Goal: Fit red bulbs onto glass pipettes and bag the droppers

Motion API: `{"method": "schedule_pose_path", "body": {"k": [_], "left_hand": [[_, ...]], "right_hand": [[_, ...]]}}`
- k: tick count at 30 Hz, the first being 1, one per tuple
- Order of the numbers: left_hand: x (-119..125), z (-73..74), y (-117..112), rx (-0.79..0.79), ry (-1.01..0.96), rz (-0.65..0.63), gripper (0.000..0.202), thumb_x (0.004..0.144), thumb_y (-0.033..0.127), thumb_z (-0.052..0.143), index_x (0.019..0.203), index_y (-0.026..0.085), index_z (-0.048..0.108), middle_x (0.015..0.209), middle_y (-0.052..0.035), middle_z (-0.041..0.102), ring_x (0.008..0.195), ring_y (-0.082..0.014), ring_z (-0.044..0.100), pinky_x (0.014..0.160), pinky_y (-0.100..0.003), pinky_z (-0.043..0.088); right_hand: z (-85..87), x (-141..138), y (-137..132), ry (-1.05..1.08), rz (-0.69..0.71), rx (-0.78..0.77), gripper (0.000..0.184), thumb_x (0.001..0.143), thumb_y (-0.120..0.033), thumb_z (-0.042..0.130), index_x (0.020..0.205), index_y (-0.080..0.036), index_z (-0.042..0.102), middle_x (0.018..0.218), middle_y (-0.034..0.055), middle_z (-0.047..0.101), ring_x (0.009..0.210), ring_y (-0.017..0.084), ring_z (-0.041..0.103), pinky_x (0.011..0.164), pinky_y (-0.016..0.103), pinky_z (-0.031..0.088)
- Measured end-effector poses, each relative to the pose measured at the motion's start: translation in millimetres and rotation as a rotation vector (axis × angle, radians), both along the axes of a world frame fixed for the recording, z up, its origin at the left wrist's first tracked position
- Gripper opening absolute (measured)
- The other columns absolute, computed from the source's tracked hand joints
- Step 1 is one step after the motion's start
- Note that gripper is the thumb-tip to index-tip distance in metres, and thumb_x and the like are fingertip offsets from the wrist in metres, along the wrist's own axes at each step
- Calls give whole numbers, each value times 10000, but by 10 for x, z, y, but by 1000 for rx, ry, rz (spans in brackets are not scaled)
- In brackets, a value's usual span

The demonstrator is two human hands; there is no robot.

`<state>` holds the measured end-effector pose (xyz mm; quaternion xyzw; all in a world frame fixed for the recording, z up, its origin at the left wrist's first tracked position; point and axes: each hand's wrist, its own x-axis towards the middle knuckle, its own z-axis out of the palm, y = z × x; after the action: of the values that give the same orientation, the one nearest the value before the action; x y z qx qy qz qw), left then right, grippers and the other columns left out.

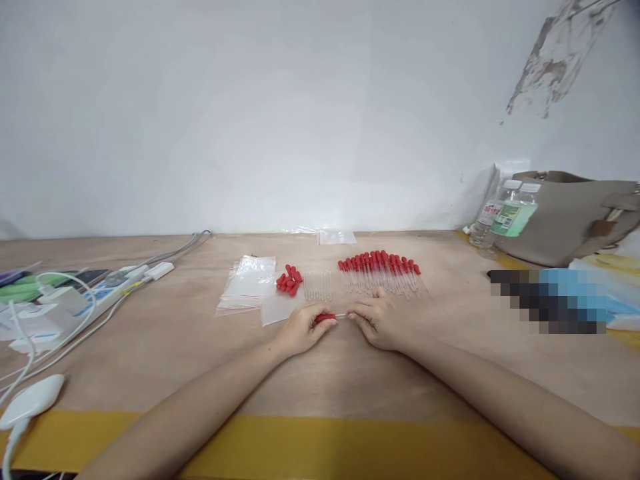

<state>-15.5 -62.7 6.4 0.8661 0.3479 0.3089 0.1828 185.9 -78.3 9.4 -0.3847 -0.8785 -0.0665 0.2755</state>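
My left hand [305,328] is closed on a red rubber bulb [325,318]. A thin clear dropper tube [341,316] runs from the bulb to my right hand [376,321], whose fingertips pinch its other end. Whether the tube sits inside the bulb is hidden. Just beyond my left hand lies a small heap of loose red bulbs [289,281]. Beside it is a row of bare clear tubes [317,285]. Farther right, beyond my right hand, several droppers with red bulbs [379,262] lie side by side in a fan, bulbs toward the wall.
Clear zip bags [249,281] are stacked left of the loose bulbs; another bag [337,237] lies by the wall. A power strip [107,293] with chargers and cables occupies the left. Plastic bottles [515,212] and a grey bag [565,217] stand at the right.
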Motion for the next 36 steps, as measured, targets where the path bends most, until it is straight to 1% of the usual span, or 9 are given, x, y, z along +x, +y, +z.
{"method": "schedule_pose_path", "body": {"k": [6, 13, 19, 21, 24, 26, 28, 31, 36], "left_hand": [[-1, -6, -12, 66, 50, -17, 191, 825, 284, 439, 817, 152, 578, 729, -25, 577, 663, -123, 510, 609, -221, 404], [-18, -29, 31, 97, 58, -28, 210, 838, 295, 413, 873, 165, 574, 785, -43, 595, 712, -141, 530, 652, -245, 414], [-71, 91, 108, 175, 52, -85, 190, 826, 275, 435, 926, 183, 569, 848, -51, 607, 790, -161, 541, 720, -270, 410], [-134, 137, 162, 256, 41, -23, 215, 791, 299, 497, 963, 186, 559, 912, -58, 595, 864, -181, 522, 792, -302, 387], [-267, 166, 279, 390, 29, 227, 244, 764, 328, 530, 965, 193, 563, 946, -64, 569, 918, -210, 489, 834, -344, 354], [-351, 158, 358, 446, 39, 401, 188, 780, 310, 505, 911, 202, 586, 919, -58, 561, 899, -211, 481, 816, -348, 349], [-408, 137, 416, 487, 84, 504, 151, 781, 293, 503, 858, 211, 604, 904, -52, 555, 885, -212, 471, 798, -348, 343], [-444, 104, 453, 522, 191, 564, 133, 753, 293, 538, 836, 220, 613, 931, -53, 543, 899, -228, 451, 778, -356, 332], [-466, 66, 478, 504, 308, 599, 183, 710, 317, 580, 865, 225, 611, 960, -62, 527, 918, -250, 433, 762, -365, 325]], "right_hand": [[-1, -76, 8, -30, -27, -67, 251, 842, -215, 366, 761, -171, 599, 676, 15, 626, 571, 109, 467, 674, 301, 216], [-33, -138, 66, 18, -40, -289, 282, 858, -239, 340, 735, -197, 590, 620, -18, 620, 551, 102, 482, 764, 311, 252], [266, -142, 7, -53, -59, -327, 290, 833, -263, 392, 649, -200, 608, 629, 4, 624, 595, 130, 511, 727, 309, 296], [373, -123, 54, -65, -79, -409, 285, 805, -260, 424, 592, -192, 601, 574, -1, 604, 552, 123, 503, 673, 282, 318], [428, -100, 255, 51, -213, -564, 297, 791, -290, 419, 595, -187, 616, 572, 4, 605, 543, 124, 518, 587, 241, 333], [399, -109, 443, 142, -388, -547, 290, 778, -322, 428, 612, -194, 628, 623, 12, 623, 613, 143, 549, 601, 242, 340], [345, -144, 630, 173, -581, -473, 277, 764, -362, 440, 638, -214, 637, 691, 15, 640, 693, 167, 565, 668, 270, 340], [267, -221, 855, 150, -740, -422, 272, 762, -378, 437, 680, -220, 643, 765, 32, 649, 764, 188, 568, 751, 320, 310], [179, -281, 1047, 104, -819, -409, 292, 771, -345, 412, 777, -163, 640, 817, 97, 641, 803, 229, 567, 765, 372, 276]]}}
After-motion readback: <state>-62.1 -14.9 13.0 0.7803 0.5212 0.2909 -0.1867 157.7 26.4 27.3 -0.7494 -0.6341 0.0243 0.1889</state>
